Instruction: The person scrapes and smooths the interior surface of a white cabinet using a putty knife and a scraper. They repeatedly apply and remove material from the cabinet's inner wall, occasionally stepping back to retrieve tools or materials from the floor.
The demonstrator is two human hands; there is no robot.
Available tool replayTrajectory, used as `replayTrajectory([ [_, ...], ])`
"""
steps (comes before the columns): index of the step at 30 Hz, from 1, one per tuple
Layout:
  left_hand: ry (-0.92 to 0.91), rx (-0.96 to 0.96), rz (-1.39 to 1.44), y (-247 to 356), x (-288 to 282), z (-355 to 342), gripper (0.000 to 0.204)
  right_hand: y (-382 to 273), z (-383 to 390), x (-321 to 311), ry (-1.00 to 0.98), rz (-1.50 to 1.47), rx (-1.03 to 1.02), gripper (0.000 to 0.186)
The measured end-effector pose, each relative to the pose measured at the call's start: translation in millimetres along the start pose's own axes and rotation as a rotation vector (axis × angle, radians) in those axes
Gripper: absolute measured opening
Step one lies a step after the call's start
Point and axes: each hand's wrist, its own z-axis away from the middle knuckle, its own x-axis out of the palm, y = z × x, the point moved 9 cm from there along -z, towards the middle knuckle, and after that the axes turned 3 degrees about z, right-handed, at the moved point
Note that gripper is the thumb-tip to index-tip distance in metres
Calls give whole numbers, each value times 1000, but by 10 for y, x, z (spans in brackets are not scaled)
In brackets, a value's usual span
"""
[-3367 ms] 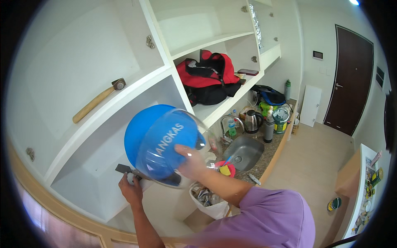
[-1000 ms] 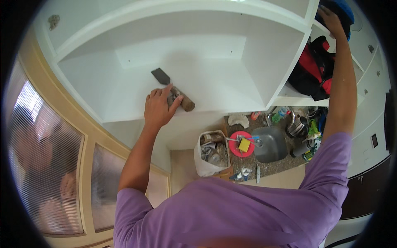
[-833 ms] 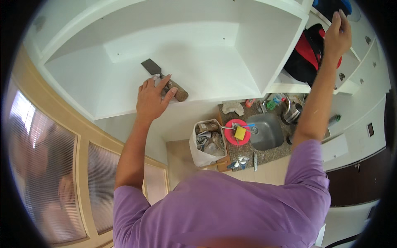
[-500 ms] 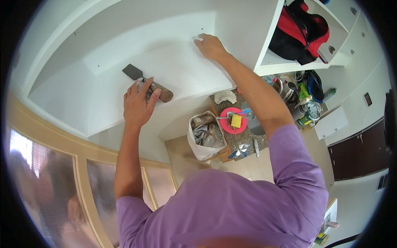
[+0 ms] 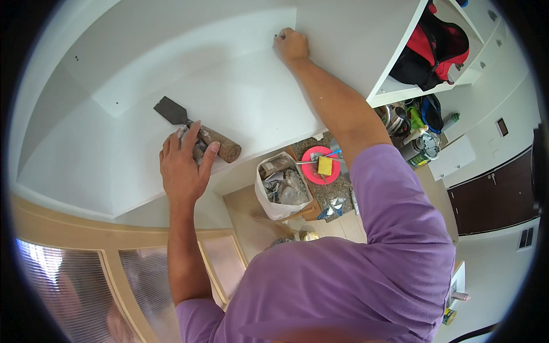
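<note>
Scraper (image 5: 214, 139) on the cabinet shelf (image 5: 251, 103), left of centre, under the left hand (image 5: 184, 167), fingers apart. Right hand (image 5: 294, 47), top centre, at the back wall (image 5: 231, 46); finger closure cannot be told. Apparent step: wall handwork; next move calls for precise fingertips.

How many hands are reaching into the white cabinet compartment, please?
2: the left hand touching the wooden-handled scraper, and the right hand by the back wall. Neither is hidden.
</note>
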Motion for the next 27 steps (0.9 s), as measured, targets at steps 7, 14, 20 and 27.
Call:
replayTrajectory([
  [7, 12, -11, -14, -19, -16, 5, 59, -127, -7, -12, 27, 53, -56, 18],
  [14, 33, 22, -22, 36, -26, -36, 54, -215, -46, -43, 96, 67, -177, 18],
  [20, 36, 31, -52, -99, 24, -26, 53, -273, -164, -260, 304, -277, -159, 23],
  [27, -2, 51, -2, -70, 66, -55, 51, -1219, 1800, -1172, -524, -899, -376, 28],
])
